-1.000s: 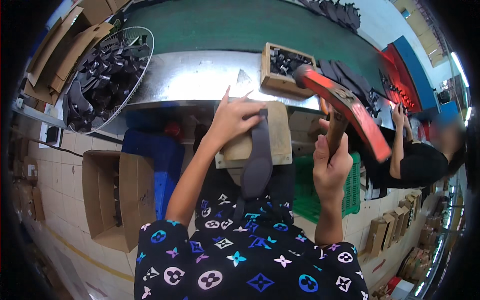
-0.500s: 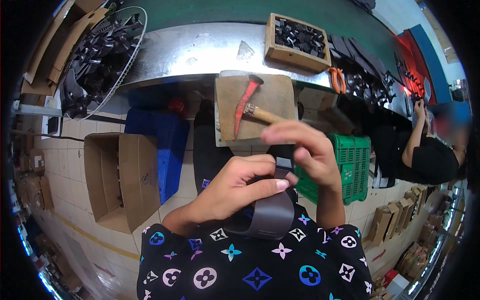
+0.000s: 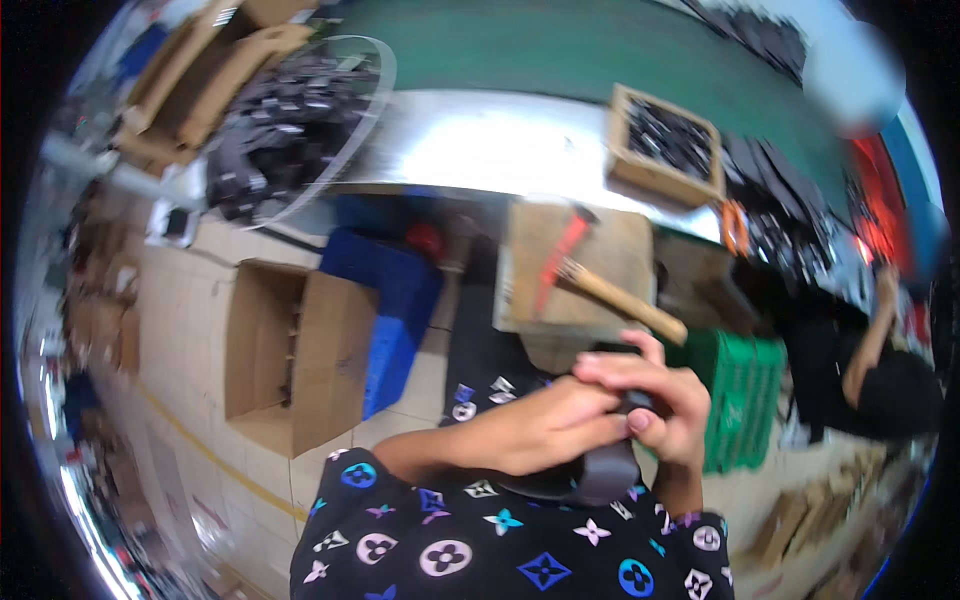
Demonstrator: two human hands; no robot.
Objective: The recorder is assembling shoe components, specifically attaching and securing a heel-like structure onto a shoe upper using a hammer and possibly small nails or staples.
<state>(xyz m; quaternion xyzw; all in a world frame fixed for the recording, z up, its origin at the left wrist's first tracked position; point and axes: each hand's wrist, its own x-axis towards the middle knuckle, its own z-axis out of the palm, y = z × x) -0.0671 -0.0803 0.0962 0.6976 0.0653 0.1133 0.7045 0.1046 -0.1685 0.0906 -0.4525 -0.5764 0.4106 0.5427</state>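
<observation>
At lower centre, the strap (image 3: 608,476) is dark grey. Along the bottom, the black shirt (image 3: 490,555) bears flowers, diamonds and circles in white, pink, turquoise and blue. At centre, the hammer (image 3: 566,258) has a red head and tan handle (image 3: 625,301); the board (image 3: 533,240) is tan. Top: green belt (image 3: 520,45). Upper right: pale-wood tray (image 3: 655,181), orange handles (image 3: 731,228). Left of centre: blue bin (image 3: 400,335), brown carton (image 3: 335,365). Right of centre: green crate (image 3: 748,400).

floor (image 3: 185,310): pale tiles, yellow stripe (image 3: 250,487) | bench (image 3: 480,140): shiny metal | green surface (image 3: 540,50) beyond | red glow (image 3: 874,190)
</observation>
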